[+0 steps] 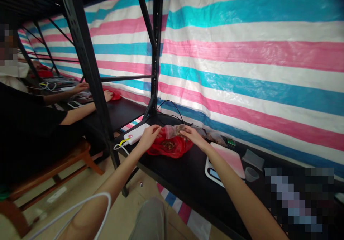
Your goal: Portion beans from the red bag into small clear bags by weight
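Note:
A small clear plastic bag [172,132] with brownish pieces inside is held above the red plastic bag. My right hand [191,135] is closed on its right end, fingers pinching the film. At its left end, my left hand [151,135] has its fingers bent together over the edge of the red bag; what they pinch, if anything, is too small to make out. The red plastic bag [177,152] lies spread on the black shelf, its mouth turned up. Small brown-and-yellowish pieces [168,145] sit in the middle of it.
Right of the red bag is a pink-topped scale [228,157], then a clear cup [252,174] and a flat clear bag [253,160]. Filled bags [216,137] line the back. A white power bank [135,134] with a cable lies left, near a black post [88,64]. A co-worker's arm [80,114] reaches beyond.

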{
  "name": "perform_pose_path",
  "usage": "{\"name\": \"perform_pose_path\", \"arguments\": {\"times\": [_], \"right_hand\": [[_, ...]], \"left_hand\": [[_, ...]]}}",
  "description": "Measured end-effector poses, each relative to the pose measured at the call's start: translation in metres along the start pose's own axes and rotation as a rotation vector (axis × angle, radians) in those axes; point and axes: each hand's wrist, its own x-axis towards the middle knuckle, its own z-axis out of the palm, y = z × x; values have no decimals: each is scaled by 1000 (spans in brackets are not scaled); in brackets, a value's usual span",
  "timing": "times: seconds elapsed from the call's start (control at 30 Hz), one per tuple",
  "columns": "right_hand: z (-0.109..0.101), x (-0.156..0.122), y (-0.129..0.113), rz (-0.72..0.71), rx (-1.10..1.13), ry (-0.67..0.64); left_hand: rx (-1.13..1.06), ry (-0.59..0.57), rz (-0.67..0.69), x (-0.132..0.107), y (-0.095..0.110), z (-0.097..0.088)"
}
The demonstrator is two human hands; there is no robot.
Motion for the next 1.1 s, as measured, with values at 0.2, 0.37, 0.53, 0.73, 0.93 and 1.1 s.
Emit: {"name": "perform_pose_path", "arguments": {"times": [0.2, 0.37, 0.53, 0.73, 0.93, 1.1], "right_hand": [[7, 18, -15, -172, -390, -48], [20, 25, -27, -301, -585, -103], [21, 26, -23, -309, -567, -59], [20, 28, -9, -231, -403, 52], [22, 23, -6, -146, -138, 103], [26, 21, -2, -107, -144, 208]], "left_hand": [[197, 86, 128, 0, 4, 0], [375, 83, 201, -1, 10, 8], [389, 73, 233, 0, 9, 9], [450, 71, 253, -1, 16, 7], [449, 141, 205, 4, 16, 4], [403, 170, 160, 5, 9, 7]]}}
